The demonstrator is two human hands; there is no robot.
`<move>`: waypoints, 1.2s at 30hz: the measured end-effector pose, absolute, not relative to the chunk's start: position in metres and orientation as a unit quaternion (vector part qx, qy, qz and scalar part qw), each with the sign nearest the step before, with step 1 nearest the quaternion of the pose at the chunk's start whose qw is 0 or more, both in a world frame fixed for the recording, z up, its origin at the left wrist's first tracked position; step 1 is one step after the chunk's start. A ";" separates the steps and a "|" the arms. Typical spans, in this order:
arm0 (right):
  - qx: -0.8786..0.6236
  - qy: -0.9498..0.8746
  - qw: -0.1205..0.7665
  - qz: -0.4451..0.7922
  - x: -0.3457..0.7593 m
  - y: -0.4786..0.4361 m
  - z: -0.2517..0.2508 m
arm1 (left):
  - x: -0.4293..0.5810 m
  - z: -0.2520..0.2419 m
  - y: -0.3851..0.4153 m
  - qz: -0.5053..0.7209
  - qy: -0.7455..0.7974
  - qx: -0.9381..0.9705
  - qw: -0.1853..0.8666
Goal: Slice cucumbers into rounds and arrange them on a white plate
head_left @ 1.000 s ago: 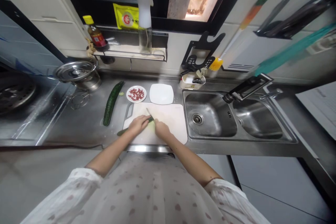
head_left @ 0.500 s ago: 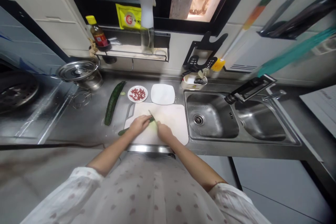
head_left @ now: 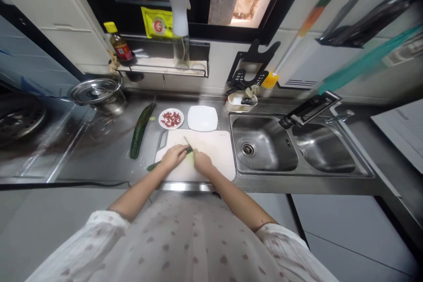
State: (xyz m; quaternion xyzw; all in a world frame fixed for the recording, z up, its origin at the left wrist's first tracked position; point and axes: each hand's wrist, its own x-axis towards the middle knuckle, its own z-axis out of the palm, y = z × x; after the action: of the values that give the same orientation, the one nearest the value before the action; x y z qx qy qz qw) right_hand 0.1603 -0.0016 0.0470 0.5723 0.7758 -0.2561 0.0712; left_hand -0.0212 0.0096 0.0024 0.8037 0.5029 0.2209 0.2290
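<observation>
On the white cutting board (head_left: 218, 150), my right hand (head_left: 203, 163) is closed around a kitchen knife (head_left: 186, 140), its blade pointing up and left. Fingers of my left hand (head_left: 175, 157) press down on a cucumber (head_left: 189, 150), right beside the blade. Pale green cut cucumber (head_left: 189, 159) lies between my hands. A dark green cucumber piece (head_left: 152, 166) shows left of my left wrist; whether it joins the held part is hidden. Beyond the board are a plate of chopped red pieces (head_left: 171, 119) and a white square plate (head_left: 202, 118).
A whole cucumber (head_left: 140, 134) lies left of the board, near a lidded steel pot (head_left: 99, 94). To the right is a double sink (head_left: 267, 169) with a black faucet (head_left: 307, 110). A wall shelf (head_left: 158, 68) holds bottles.
The whole view has shifted slightly. My right hand and the knife have moved a little closer to my left hand, which stays on the cucumber.
</observation>
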 end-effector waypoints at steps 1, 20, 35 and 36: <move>0.575 0.773 0.063 -0.259 0.159 0.000 0.047 | -0.021 0.002 0.010 0.221 0.502 0.804 0.229; 0.601 0.752 0.087 -0.258 0.172 -0.027 0.044 | -0.017 0.008 0.006 0.224 0.514 0.793 0.241; 0.605 0.745 0.051 -0.278 0.142 0.015 0.055 | -0.018 0.007 0.007 0.215 0.515 0.796 0.235; 0.604 0.745 0.046 -0.279 0.142 0.016 0.055 | -0.018 0.007 0.007 0.216 0.514 0.796 0.235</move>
State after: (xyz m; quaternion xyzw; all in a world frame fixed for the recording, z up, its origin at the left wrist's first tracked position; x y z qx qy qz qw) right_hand 0.1418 0.0156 0.0553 0.6044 0.7446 -0.2795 0.0461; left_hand -0.0183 0.0068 0.0067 0.7963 0.5136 0.2164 0.2351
